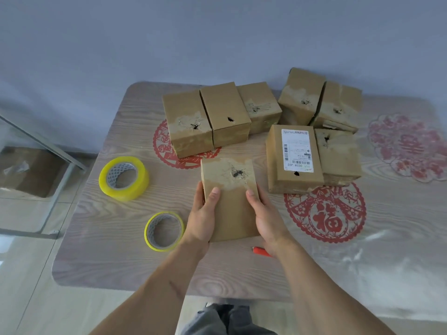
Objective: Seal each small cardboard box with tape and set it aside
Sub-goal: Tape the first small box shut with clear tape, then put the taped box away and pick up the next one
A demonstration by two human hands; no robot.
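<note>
Bare forearms reach up from the lower edge to a small cardboard box [229, 201] lying flat on the bench [108, 262]. Left hand [202, 217] grasps the box's left edge, thumb laid on the top face, fingers curled round the side. Right hand [267, 217] grasps the right edge the same way. The box is plain brown, rectangular, with a torn, fuzzy patch and a ragged dark hole near its far end.

The bench has a pale wood-grain surface and rounded corners, with red paper-cut medallions [325, 213] lying flat on it. Left of the box stand two rolls of glossy yellow tape: a thick roll [123, 178] farther off and a thinner roll [164, 231] just beside the left wrist. A small red lighter-like object [260, 251] lies near the right wrist.

Beyond the held box sits a cluster of similar cardboard boxes [205, 117], most scuffed and punctured. One of them [294, 158] carries a white printed shipping label. On the right, the bench top is pale and shiny, with a faded pink floral pattern [408, 147].
</note>
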